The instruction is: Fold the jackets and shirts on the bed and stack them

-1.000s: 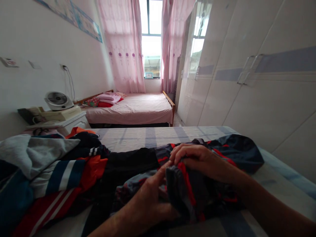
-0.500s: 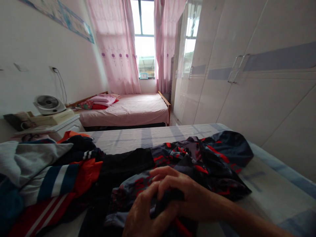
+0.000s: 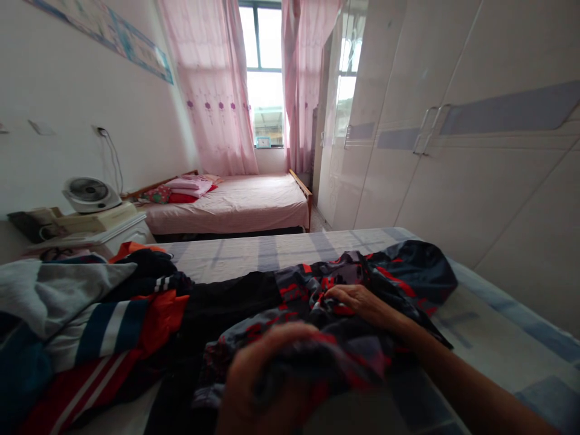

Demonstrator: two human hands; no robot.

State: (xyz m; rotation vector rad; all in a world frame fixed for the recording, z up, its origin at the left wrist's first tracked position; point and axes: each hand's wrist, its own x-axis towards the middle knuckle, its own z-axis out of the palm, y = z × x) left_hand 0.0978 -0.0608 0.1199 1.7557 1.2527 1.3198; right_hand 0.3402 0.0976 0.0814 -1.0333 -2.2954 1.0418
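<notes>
A dark grey and navy garment with red patterning point(image 3: 399, 275) lies crumpled on the near bed point(image 3: 290, 251). My left hand point(image 3: 258, 386), blurred at the bottom, is closed around a bunched fold of this garment. My right hand point(image 3: 357, 301) reaches further out and pinches the same cloth near its middle. A black garment point(image 3: 226, 302) lies just left of it.
A pile of clothes point(image 3: 81, 314) in grey, navy, white, orange and red fills the bed's left side. Behind stand a nightstand with a small fan point(image 3: 88, 193), a second bed with pink sheets point(image 3: 235, 202), pink curtains point(image 3: 217, 90) and a white wardrobe point(image 3: 453, 139) along the right.
My right hand has left my left hand and moved forward onto the garment's middle. My left hand stays low, gripping the bunched cloth. The view has shifted slightly.
</notes>
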